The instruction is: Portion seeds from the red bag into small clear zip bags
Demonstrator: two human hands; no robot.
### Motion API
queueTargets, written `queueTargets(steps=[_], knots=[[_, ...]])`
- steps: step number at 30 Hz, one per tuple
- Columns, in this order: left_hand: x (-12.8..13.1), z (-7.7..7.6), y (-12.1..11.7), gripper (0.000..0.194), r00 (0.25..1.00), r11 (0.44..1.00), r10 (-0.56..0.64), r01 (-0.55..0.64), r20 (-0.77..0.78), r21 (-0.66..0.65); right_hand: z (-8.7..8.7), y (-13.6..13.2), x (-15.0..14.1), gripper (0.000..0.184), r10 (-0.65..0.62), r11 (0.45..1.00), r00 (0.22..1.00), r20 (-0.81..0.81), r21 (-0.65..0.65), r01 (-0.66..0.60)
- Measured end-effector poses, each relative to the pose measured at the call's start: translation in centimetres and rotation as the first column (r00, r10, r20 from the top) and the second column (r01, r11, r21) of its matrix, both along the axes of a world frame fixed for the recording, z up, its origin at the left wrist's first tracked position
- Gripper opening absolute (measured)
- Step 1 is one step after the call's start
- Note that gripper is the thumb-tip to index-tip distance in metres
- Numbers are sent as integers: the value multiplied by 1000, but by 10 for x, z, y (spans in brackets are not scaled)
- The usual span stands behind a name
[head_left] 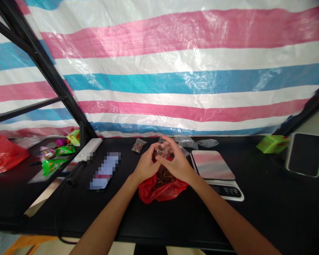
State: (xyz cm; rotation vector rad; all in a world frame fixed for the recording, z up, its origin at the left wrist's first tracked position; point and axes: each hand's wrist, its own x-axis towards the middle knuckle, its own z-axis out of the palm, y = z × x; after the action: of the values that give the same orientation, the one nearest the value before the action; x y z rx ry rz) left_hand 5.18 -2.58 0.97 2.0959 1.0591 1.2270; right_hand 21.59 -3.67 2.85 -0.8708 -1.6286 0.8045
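Clear bag point(164, 151) pinched in both hands above red bag point(148, 194)

Left hand point(148, 159) and right hand point(177, 160) curved toward each other, thumbs nearly meeting, fingers gripping the clear bag between them — exact fingertip contact was partly hidden. Brown bits seemed to show through the film.

Handling, as judged: light, limp, thin plastic, likely slick and crinkly, sagging wherever unsupported. Best hold looked to be the top edges, one side per hand; a squeeze on the belly could have pushed the contents up.

Just below sat the red bag, soft and slumped, mouth spread, with brown dried pieces point(165, 177) inside — probably light, loose and a bit brittle. Its rolled rim was the place to grab.

Farther out on the worktop point(162, 221): a digital scale point(214, 165) near the right hand, a small filled packet point(138, 145) beyond the left, flat plastic bags point(188, 142) behind the hands, a phone point(105, 171) off left.
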Motion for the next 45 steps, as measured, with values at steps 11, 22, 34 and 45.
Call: queueTargets(steps=[11,22,34,45], knots=[[4,-2,-4,26,997,999,-21,25,68,-47,-12,10,20,42,-89,996,987,-134,-35,85],[6,0,-2,42,994,993,86,-80,70,-81,-15,7,21,45,-74,997,996,56,35,72],[6,-2,-3,36,999,998,20,-17,49,-53,-7,-2,18,43,-126,986,982,141,128,108],[9,-3,-5,37,997,998,-14,19,74,-61,-6,-5,17,41,-103,987,982,161,142,80]])
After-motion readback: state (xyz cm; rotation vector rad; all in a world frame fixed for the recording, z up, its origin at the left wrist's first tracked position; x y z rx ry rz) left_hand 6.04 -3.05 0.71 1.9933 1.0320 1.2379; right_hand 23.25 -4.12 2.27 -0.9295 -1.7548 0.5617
